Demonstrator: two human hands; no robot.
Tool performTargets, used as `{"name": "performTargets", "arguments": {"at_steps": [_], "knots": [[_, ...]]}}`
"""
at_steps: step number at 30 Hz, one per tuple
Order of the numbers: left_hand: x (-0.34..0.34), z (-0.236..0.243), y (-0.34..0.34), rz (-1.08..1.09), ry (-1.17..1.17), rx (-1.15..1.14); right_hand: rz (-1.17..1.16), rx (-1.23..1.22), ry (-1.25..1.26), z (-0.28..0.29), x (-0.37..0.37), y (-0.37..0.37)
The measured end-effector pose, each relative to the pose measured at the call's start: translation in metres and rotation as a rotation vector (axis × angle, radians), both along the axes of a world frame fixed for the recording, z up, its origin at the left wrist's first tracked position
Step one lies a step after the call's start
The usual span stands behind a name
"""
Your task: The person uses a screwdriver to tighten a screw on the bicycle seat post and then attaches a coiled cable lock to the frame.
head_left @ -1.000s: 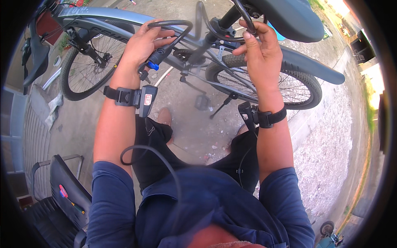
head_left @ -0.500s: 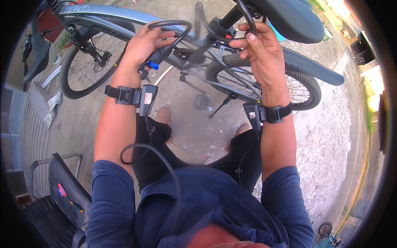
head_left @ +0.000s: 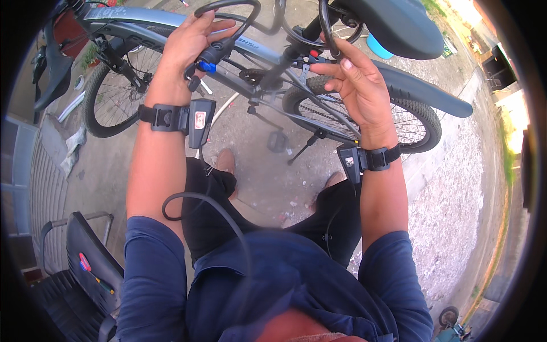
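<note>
A grey bicycle (head_left: 142,20) stands on its kickstand in front of my knees, its black saddle (head_left: 393,25) at the top right. A black coiled cable lock (head_left: 228,7) loops over the frame by the seat post. My left hand (head_left: 191,43) grips the lock's black end piece with a blue part (head_left: 206,65), close against the frame tube. My right hand (head_left: 359,88) pinches the cable's other stretch just below the saddle, next to a small red part on the seat clamp. Both wrists wear black strapped devices.
The rear wheel (head_left: 416,122) with a grey mudguard (head_left: 433,97) is on the right, the other wheel (head_left: 108,97) on the left. A pedal (head_left: 277,141) and kickstand (head_left: 305,145) hang over bare concrete. A black chair (head_left: 91,256) stands at my lower left, a blue tub (head_left: 379,45) behind the bike.
My left hand has edged up and left along the frame with the lock's end piece. My right hand has stayed on the cable under the saddle, dropping slightly.
</note>
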State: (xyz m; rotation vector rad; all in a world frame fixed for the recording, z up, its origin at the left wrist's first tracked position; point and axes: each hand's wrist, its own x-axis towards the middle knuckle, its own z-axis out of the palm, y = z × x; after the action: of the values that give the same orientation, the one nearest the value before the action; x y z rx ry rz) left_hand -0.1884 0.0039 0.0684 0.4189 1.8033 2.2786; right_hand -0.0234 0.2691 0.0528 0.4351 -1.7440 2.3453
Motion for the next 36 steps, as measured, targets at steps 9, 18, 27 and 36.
{"name": "performTargets", "arguments": {"at_steps": [9,18,27,36], "knots": [[-0.038,0.058,0.065,-0.166,0.321,-0.695,0.031,-0.153,0.062,0.000,0.002,0.030],[-0.076,0.049,0.118,-0.269,0.159,-0.381,-0.227,-0.233,0.017,0.006,-0.039,0.092],[-0.098,0.033,0.167,-0.361,0.129,-0.274,-0.916,1.293,0.442,0.006,-0.101,0.136],[-0.099,0.019,0.160,-0.374,0.110,-0.180,-0.961,0.901,0.471,0.022,-0.105,0.119]]}}
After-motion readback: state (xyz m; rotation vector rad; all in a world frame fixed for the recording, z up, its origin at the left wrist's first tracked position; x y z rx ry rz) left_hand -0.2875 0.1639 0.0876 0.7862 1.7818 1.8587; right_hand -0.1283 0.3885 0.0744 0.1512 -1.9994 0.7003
